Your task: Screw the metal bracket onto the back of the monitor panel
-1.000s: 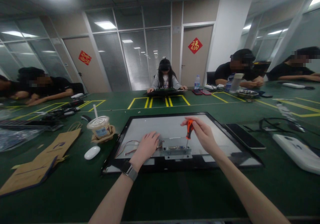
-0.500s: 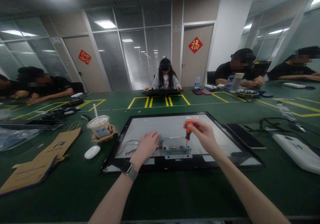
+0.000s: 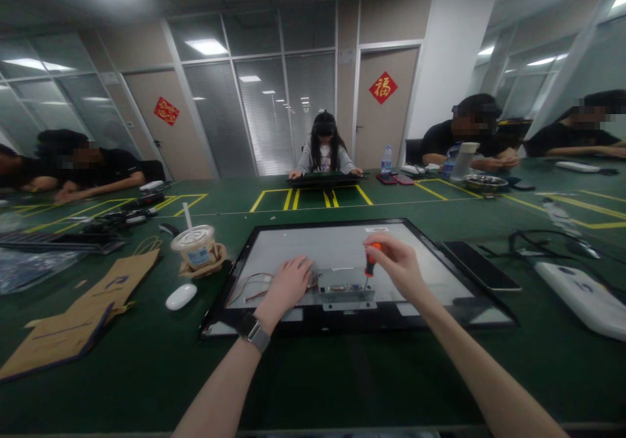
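A flat monitor panel point(image 3: 430, 246) lies face down on the green table, its grey metal back up. Near its front edge sits a small metal board cover point(image 3: 345, 288) with ports. My right hand point(image 3: 397, 265) is closed around an orange-and-black screwdriver point(image 3: 370, 262), held upright with its tip on the cover's right side. My left hand point(image 3: 286, 285), with a watch on the wrist, rests fingers flat on the panel just left of the cover, over thin coloured wires point(image 3: 252, 285).
Left of the panel: an iced drink cup with straw point(image 3: 194, 246), a white mouse point(image 3: 180, 296), brown paper bags point(image 3: 73, 314). Right: a black phone point(image 3: 482, 265), cables point(image 3: 542, 242), a white device point(image 3: 581, 298). Several people sit around the far table edges.
My right hand has lowered slightly and shifted on the screwdriver handle, covering more of it. My left hand stays in place.
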A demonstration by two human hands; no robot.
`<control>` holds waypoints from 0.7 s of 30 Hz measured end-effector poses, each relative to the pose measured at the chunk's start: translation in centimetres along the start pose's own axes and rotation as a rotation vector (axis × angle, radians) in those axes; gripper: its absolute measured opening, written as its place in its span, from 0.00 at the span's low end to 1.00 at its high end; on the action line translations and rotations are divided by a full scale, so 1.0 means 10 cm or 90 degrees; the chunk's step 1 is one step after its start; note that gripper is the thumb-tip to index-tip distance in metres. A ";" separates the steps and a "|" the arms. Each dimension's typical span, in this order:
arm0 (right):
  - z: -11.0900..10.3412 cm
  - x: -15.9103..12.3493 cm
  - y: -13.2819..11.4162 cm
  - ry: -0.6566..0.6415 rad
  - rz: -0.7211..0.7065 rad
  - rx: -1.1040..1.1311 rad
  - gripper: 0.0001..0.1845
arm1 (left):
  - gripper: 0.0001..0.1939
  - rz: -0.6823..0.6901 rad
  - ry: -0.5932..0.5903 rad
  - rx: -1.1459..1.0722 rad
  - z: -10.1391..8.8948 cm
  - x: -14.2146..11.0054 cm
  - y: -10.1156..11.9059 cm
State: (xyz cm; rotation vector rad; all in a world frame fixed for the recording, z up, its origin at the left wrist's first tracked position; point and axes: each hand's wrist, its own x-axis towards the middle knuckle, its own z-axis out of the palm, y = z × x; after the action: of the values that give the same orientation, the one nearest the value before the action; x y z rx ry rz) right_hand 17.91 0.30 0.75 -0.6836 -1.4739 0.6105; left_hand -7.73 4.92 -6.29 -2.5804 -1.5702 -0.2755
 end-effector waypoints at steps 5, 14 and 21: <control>0.00 0.01 -0.03 0.000 -0.034 -0.032 0.07 | 0.21 0.001 -0.005 0.002 0.01 0.00 -0.01; 0.02 0.01 -0.01 0.034 -0.009 -0.024 0.06 | 0.20 -0.001 -0.001 -0.001 0.02 0.01 -0.01; 0.01 0.01 -0.02 0.055 -0.004 -0.051 0.06 | 0.20 -0.005 -0.002 -0.004 -0.01 0.00 0.00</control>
State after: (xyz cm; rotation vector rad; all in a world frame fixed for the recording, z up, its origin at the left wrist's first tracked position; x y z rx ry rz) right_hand 17.81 0.31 0.96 -0.7587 -1.4250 0.5129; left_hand -7.69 4.90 -6.23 -2.5814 -1.5833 -0.2767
